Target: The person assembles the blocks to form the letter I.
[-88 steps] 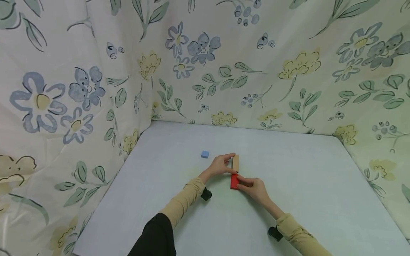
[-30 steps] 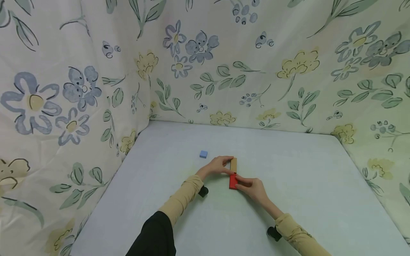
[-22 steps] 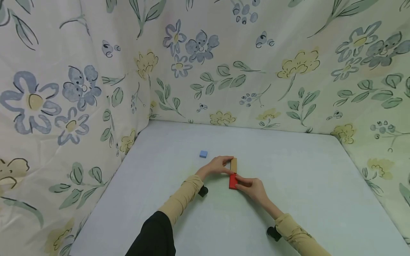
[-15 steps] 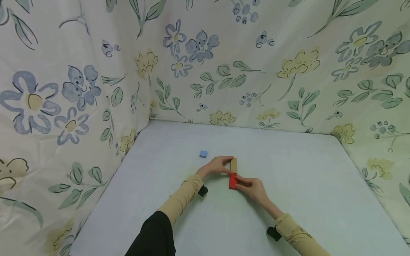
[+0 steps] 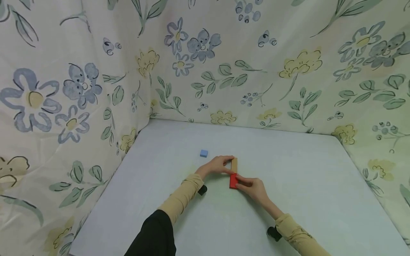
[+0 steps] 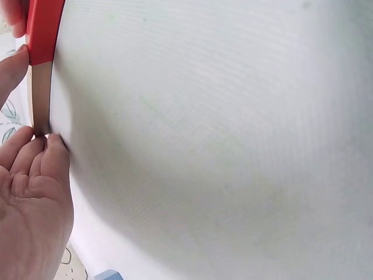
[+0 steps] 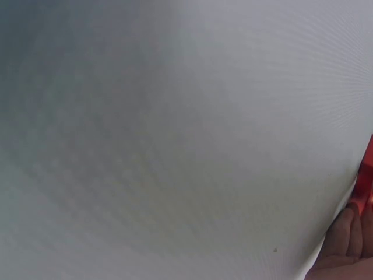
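Near the middle of the white table lie two blocks end to end in the head view: a plain wooden block [image 5: 234, 165] farther off and a red block [image 5: 233, 181] nearer. My left hand [image 5: 216, 165] holds the wooden block lengthwise, fingers at its far end and thumb near the joint. My right hand [image 5: 254, 188] pinches the red block from the right side. In the left wrist view the ends of the wooden block [image 6: 41, 96] and red block [image 6: 44, 32] appear to touch. Only part of the red block [image 7: 364, 181] shows at the right wrist view's edge.
A small blue block [image 5: 203, 153] lies on the table [image 5: 288, 160], beyond and left of the left hand. Floral cloth [image 5: 240, 71] hangs along the table's back and sides. Dark wrist cameras sit under both forearms, such as the right one [image 5: 274, 233].
Since the oldest frame, my left fingers and the wooden block's far end have come slightly nearer, and the block's top looks darker. Over the last second both hands stay nearly still.
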Available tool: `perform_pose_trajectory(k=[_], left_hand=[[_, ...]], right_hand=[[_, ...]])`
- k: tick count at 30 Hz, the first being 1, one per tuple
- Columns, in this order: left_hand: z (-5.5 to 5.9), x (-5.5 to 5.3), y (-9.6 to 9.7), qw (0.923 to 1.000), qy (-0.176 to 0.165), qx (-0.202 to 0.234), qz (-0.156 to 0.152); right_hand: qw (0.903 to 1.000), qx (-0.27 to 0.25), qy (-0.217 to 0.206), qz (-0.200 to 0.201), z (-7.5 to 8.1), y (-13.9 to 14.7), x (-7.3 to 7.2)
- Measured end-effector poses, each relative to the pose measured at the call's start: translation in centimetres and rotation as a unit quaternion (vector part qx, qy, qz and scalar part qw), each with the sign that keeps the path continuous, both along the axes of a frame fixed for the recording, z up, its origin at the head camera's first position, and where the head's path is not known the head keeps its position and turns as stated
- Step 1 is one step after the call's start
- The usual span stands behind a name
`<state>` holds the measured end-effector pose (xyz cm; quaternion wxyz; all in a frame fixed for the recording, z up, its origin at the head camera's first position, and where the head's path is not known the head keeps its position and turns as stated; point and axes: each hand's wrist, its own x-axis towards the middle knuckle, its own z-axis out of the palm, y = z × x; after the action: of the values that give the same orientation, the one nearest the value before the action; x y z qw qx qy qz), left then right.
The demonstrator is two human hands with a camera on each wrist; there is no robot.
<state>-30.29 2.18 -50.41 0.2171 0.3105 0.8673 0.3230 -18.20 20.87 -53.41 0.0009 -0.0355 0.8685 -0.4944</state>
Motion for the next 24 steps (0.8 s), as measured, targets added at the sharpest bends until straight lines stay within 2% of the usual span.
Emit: perform_pose_trajectory(k=[16,24], left_hand=[[0.40,-0.08,0.07,0.9998,0.005,-0.017,-0.009],[-0.21,-0.36,0.02,0.9996,0.010,-0.024,-0.008]], right_hand=[[0.9998,0.014,-0.011,0.002,0.31,-0.02,-0.21],[0.9997,0.018,-0.019,0.000,0.49,-0.19,-0.20]])
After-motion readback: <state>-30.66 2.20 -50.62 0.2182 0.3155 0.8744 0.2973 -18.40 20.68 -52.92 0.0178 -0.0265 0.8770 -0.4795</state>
